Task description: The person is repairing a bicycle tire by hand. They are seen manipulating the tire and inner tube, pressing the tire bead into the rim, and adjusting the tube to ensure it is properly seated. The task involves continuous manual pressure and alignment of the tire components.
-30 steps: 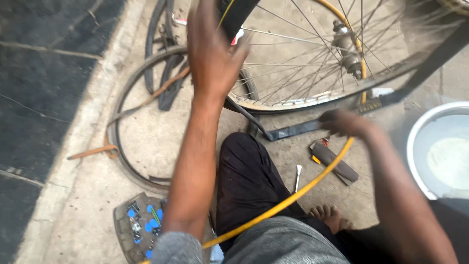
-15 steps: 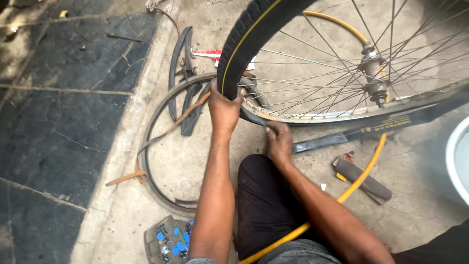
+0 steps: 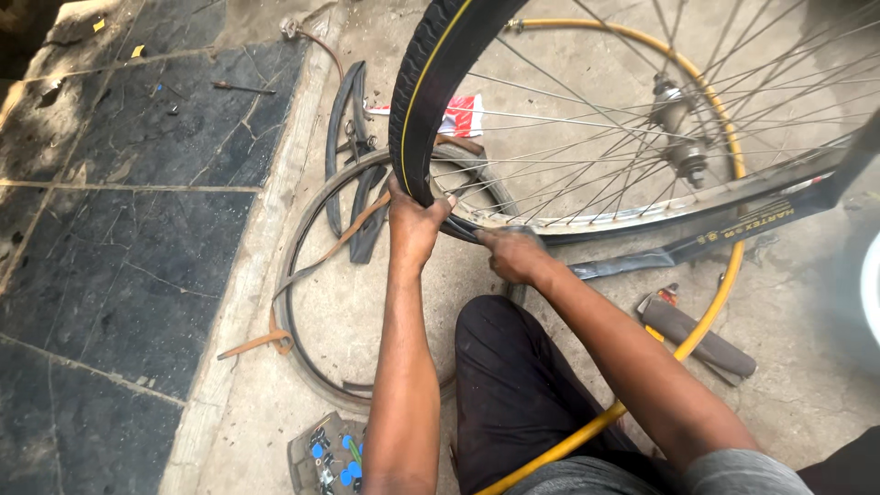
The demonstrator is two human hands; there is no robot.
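Note:
A spoked bicycle wheel (image 3: 642,137) stands upright in front of me, with a black tyre (image 3: 431,82) that has a thin yellow stripe. My left hand (image 3: 414,220) grips the tyre's lower left edge where it meets the metal rim. My right hand (image 3: 511,254) is closed on the tyre bead just to the right, pressing it against the rim (image 3: 587,223). A flat part of the tyre or tube (image 3: 724,234) trails off to the right, off the rim.
An old tyre (image 3: 307,302) and a black inner tube (image 3: 353,156) lie on the concrete at left. A yellow hose (image 3: 715,302) loops behind the wheel. A hammer-like tool (image 3: 697,335) lies at right. A small box of blue parts (image 3: 330,454) sits by my knee. Dark stone paving (image 3: 119,211) borders the left.
The view has shifted closer to the wheel. My right hand moved up from below the rim onto the tyre bead beside the left hand, which stays gripping the tyre.

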